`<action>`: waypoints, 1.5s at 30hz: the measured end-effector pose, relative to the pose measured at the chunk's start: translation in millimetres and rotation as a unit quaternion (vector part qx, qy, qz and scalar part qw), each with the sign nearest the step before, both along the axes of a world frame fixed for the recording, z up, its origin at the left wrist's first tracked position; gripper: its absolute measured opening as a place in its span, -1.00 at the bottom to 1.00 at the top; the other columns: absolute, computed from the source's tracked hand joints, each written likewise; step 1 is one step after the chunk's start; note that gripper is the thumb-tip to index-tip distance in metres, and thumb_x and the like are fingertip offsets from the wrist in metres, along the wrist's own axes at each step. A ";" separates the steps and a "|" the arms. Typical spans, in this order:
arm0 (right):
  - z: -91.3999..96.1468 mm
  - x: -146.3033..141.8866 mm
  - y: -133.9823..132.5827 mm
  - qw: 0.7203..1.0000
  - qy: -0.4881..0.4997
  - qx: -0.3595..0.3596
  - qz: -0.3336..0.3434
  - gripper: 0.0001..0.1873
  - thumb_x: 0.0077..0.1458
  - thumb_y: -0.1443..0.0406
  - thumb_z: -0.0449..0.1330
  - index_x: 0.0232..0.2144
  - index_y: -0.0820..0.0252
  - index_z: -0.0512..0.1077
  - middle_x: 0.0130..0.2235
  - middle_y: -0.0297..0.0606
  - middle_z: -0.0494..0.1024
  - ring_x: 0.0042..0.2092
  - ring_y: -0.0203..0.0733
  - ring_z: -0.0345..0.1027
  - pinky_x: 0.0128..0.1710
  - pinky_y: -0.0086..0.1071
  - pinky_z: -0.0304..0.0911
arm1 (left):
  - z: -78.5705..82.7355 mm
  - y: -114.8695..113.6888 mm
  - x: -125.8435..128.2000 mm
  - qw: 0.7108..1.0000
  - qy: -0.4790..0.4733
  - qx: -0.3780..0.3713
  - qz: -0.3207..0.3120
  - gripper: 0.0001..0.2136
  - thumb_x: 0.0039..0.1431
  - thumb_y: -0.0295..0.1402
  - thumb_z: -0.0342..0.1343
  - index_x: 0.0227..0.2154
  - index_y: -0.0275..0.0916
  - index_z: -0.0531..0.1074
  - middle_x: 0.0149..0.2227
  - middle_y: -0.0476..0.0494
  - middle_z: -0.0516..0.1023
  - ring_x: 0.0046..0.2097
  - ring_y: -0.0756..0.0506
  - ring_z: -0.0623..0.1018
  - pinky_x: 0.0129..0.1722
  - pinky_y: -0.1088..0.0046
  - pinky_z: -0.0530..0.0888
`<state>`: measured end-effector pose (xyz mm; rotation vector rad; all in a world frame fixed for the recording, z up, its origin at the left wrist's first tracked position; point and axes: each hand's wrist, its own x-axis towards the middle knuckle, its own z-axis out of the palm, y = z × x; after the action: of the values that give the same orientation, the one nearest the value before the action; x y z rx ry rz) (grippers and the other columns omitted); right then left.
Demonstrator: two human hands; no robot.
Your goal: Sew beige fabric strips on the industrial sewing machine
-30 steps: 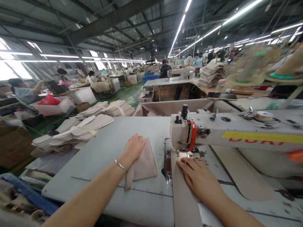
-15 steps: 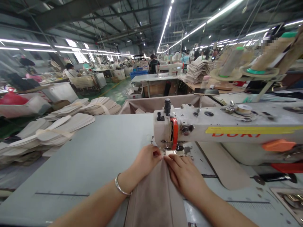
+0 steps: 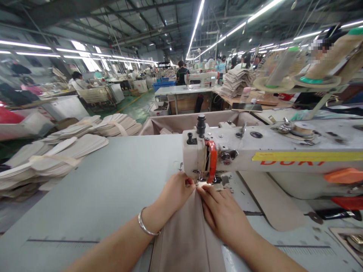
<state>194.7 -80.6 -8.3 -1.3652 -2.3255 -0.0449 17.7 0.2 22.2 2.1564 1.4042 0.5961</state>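
Note:
A beige fabric piece lies on the grey sewing table, running from the front edge up to the needle of the white sewing machine. My left hand, a bracelet on its wrist, pinches the fabric's top edge just left of the presser foot. My right hand lies on the fabric just right of it, fingers pressed down at the same edge. Both hands meet right under the machine head.
Stacks of cut beige pieces cover the table's left side. A fabric-lined bin sits behind the table. Thread cones stand at upper right. Other workers sit at machines farther back, across a green aisle.
A second ago my left hand lay on a folded fabric piece out to the left; it has come in to the needle and stayed there. The view has shifted slightly.

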 end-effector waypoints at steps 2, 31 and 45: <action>-0.6 0.5 0.5 1.000 -0.002 0.002 0.002 -0.55 0.28 0.39 0.01 0.20 0.32 0.25 0.12 -0.04 0.33 0.00 0.04 0.22 0.00 -0.06 0.17 | -1.0 1.3 0.9 1.000 0.007 0.008 0.001 -0.91 0.05 -0.44 0.08 -0.49 -0.26 0.47 -0.47 -0.10 0.53 -0.41 -0.10 0.49 -0.46 0.47 0.30; -1.4 2.5 -8.7 1.000 0.015 -0.002 -0.004 -0.59 0.26 0.42 0.01 0.14 0.18 0.31 0.01 -0.14 0.40 -0.02 -0.01 0.24 -0.02 -0.12 0.13 | -4.0 -46.6 -21.9 0.933 0.200 0.218 -0.203 -0.69 0.34 -0.49 -0.09 0.09 -0.32 0.35 0.15 -0.21 0.42 0.25 -0.15 0.31 0.33 0.20 0.20; -4.3 1.1 -6.8 1.000 0.004 0.023 -0.010 -0.62 0.29 0.40 -0.02 0.12 0.21 0.33 0.04 -0.14 0.40 -0.02 0.00 0.25 -0.01 -0.10 0.11 | -34.7 -108.5 -40.1 0.901 0.041 0.324 -0.287 -0.91 0.33 -0.39 0.07 -0.18 -0.20 0.46 -0.11 0.00 0.61 0.07 -0.01 0.51 0.31 0.42 0.22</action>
<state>195.8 -87.4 -12.6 -1.3632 -2.2904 -0.0983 -22.3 -108.3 -12.5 2.9668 0.5510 0.8135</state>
